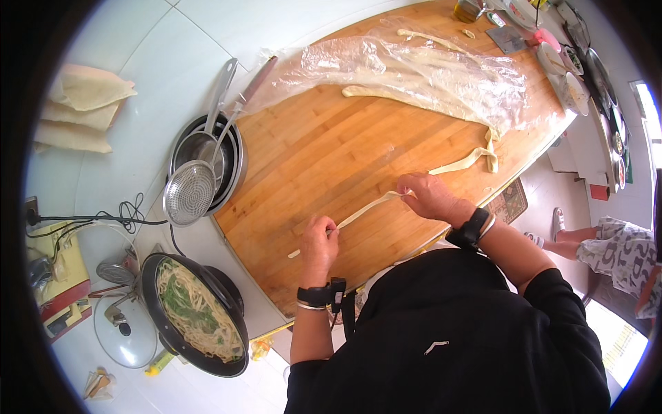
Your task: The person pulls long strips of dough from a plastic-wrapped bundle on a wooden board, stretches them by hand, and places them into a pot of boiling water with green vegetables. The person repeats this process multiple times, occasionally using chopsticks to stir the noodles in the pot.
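Observation:
A long strip of dough [367, 208] runs between my two hands, just above the wooden board [320, 155]. My left hand [316, 248] pinches it close to one end, and a short tip sticks out beyond the fingers. Farther along, my right hand [426, 196] grips the same strip. From there the dough trails to the right and folds over itself on the board. Behind it, clear plastic film [414, 67] covers more dough, and one rolled length of dough [382, 94] pokes out from the film's near edge.
At left, a black pan [150, 305] holds noodles and greens [196, 310]. Nested metal pots [240, 165] carry a perforated skimmer [190, 192]. A glass lid [126, 331] lies by the pan. Bowls [574, 93] and a metal scraper [509, 39] sit far right. A person [615, 248] is at right.

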Motion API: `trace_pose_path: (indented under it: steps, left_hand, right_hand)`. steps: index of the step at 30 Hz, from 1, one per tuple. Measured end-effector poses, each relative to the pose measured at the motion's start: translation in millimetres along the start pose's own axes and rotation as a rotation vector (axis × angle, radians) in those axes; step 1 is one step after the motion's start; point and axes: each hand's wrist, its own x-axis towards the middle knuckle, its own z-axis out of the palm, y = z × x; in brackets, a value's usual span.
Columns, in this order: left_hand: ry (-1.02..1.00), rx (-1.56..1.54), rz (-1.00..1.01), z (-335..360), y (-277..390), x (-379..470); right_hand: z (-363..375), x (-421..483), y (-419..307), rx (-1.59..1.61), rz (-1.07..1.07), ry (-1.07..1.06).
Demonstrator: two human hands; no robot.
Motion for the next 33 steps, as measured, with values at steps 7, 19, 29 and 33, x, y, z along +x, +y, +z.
trace_pose_path:
  steps: [7,19,29,33]
  left_hand:
    - [-0.205,-0.321,-0.229,-20,-8,-6]
    - [-0.063,-0.500,-0.279,-57,-46,-37]
    - [-0.376,-0.807,-0.075,1,84,16]
    - [-0.548,-0.770,-0.185,-1,89,25]
  right_hand:
    - [-5,3,9,0.222,0.083,-0.070]
    - [-28,-3,20,0.303,0.231,-0.183]
    - [-49,-6,-35,0.365,0.035,-0.259]
    - [-62,-13,-33,0.381,0.056,-0.240]
